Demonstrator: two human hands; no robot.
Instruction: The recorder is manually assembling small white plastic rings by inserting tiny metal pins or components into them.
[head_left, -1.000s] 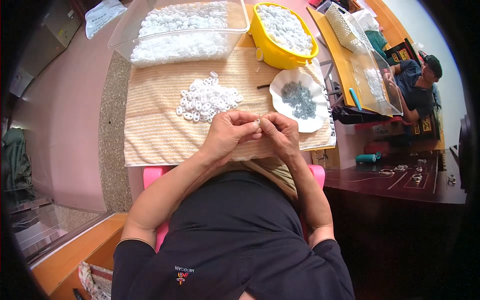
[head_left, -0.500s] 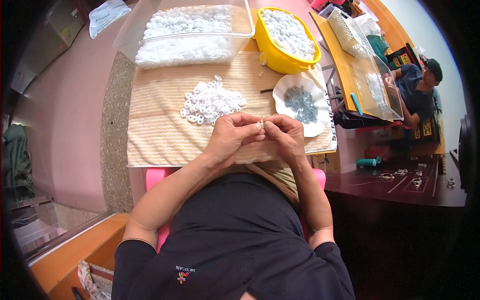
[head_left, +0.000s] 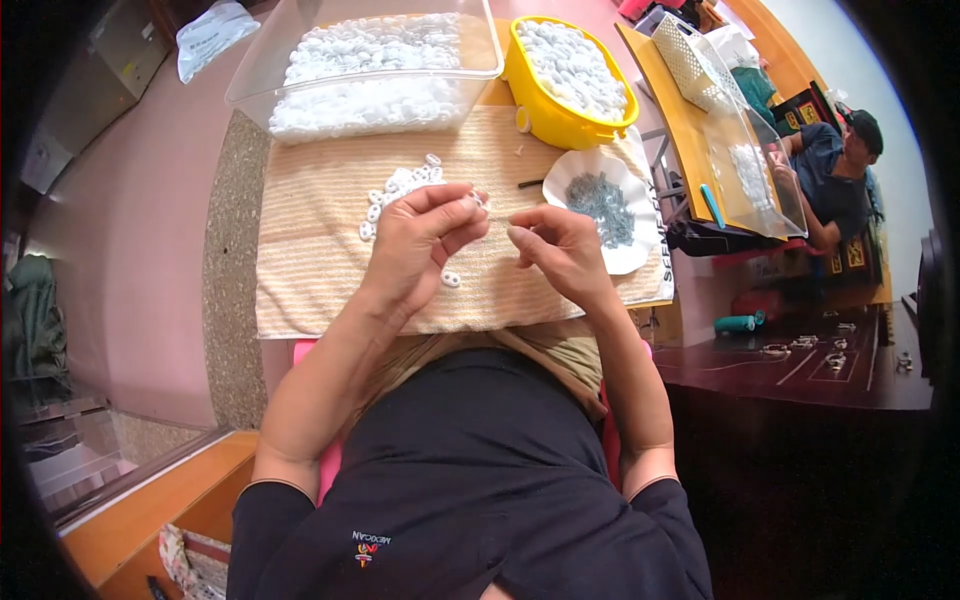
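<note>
My left hand is raised over the right side of a pile of white oval plastic pieces, many with two holes. Its thumb and fingertips pinch one small white plastic piece. A single white two-hole piece lies on the striped towel beside my left wrist. To the right, my right hand is curled with thumb and index close together; whatever sits between them is too small to make out. Just beyond it stands a white wavy-rimmed dish of small grey translucent pieces.
A clear plastic bin of white pieces stands at the far left of the towel. Beside it is a yellow tub, also full. A short black stick lies near the dish. Another person sits at a table on the right.
My hands, together before, have parted. The left moved up and left with the white piece, covering part of the pile; the right drew slightly aside. The single piece on the towel now shows.
</note>
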